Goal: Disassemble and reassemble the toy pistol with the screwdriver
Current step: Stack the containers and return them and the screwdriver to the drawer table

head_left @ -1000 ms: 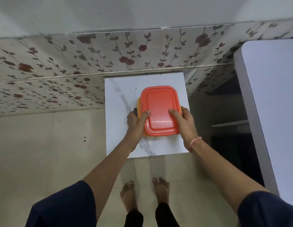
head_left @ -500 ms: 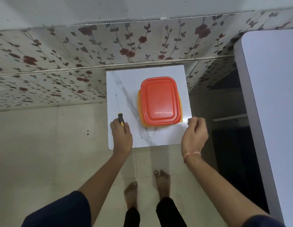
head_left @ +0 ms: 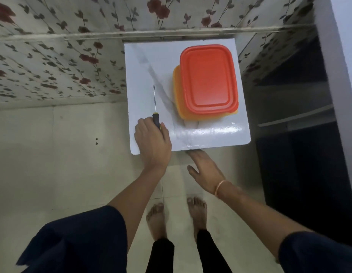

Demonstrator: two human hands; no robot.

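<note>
A screwdriver point(head_left: 155, 110) with a black and yellow handle lies on the white marble-patterned tabletop point(head_left: 210, 134), shaft pointing away from me. My left hand point(head_left: 152, 141) grips its handle at the table's front left. An orange box with a red lid point(head_left: 207, 81) stands closed at the table's back right. My right hand point(head_left: 204, 170) hangs below the table's front edge with fingers stretched out, holding nothing. No toy pistol is in view.
The small table stands against a floral-papered wall point(head_left: 53, 56). A tall white surface point(head_left: 342, 56) rises at the right, with a dark shelf space point(head_left: 289, 115) beside the table. My bare feet point(head_left: 157, 217) stand on the pale tiled floor.
Both hands let go of the box. My left hand carried the screwdriver to the table's front left and laid it down. My right hand dropped below the table's front edge.
</note>
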